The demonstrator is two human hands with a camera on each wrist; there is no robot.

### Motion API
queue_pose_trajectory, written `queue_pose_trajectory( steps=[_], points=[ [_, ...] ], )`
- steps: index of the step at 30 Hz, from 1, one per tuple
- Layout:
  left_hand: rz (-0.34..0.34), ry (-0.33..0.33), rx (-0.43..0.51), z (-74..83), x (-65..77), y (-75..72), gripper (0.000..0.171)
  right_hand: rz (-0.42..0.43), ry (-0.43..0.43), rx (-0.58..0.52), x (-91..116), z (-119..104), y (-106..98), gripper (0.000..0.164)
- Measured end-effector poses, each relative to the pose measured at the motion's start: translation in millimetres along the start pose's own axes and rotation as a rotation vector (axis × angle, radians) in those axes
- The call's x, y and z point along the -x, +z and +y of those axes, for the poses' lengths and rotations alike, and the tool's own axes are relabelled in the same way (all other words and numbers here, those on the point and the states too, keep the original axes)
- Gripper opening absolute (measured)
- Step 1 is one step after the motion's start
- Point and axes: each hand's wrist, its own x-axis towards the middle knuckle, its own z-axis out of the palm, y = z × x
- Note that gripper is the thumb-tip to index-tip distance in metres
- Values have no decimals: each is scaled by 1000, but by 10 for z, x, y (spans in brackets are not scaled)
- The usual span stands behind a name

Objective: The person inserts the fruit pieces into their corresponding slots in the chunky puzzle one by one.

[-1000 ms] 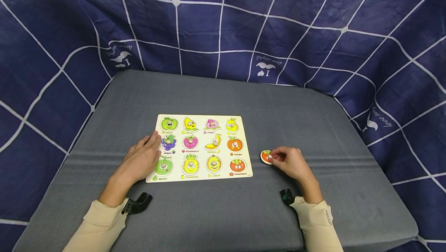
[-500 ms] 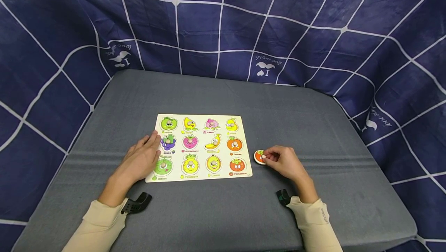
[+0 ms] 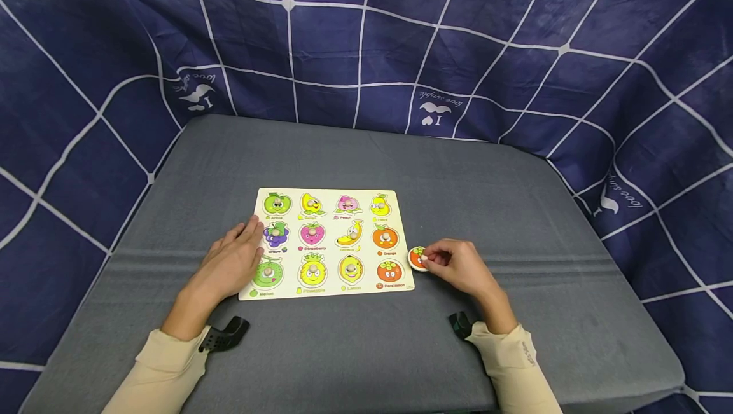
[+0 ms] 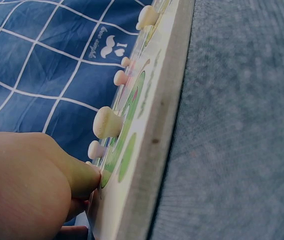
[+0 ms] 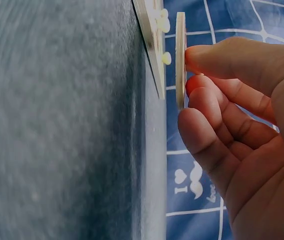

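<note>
In the head view, a pale wooden fruit puzzle board (image 3: 332, 262) lies flat, its fruits in several rows. My left hand (image 3: 229, 264) rests along the board's left edge, fingers stretched forward. The left wrist view has the left thumb (image 4: 84, 177) on the board's corner near the melon piece (image 4: 113, 155) and its wooden knob (image 4: 107, 122). My right hand (image 3: 458, 266) pinches a round persimmon puzzle piece (image 3: 415, 257) just off the board's right edge. The right wrist view shows this piece (image 5: 180, 60) edge-on, raised above the table. A printed persimmon (image 3: 390, 270) without a knob fills the board's lower right corner.
A grey cloth-covered table (image 3: 355, 350) spreads under the board, with its rounded front right corner (image 3: 670, 369) in view. Dark blue curtains (image 3: 332, 39) with white grid lines hang behind and at both sides. Black wrist straps (image 3: 225, 336) sit over the pale sleeves.
My right hand has moved left with the persimmon puzzle piece, bringing it from well right of the board to beside its edge. The left hand and the board stay in place.
</note>
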Motion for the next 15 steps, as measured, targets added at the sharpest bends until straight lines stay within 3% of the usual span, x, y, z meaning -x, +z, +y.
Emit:
queue_pose_trajectory(
  steps=[15],
  points=[
    [7,1,2,-11,2,7,52,-71,-45,-37,-80,-143,131,8]
  ],
)
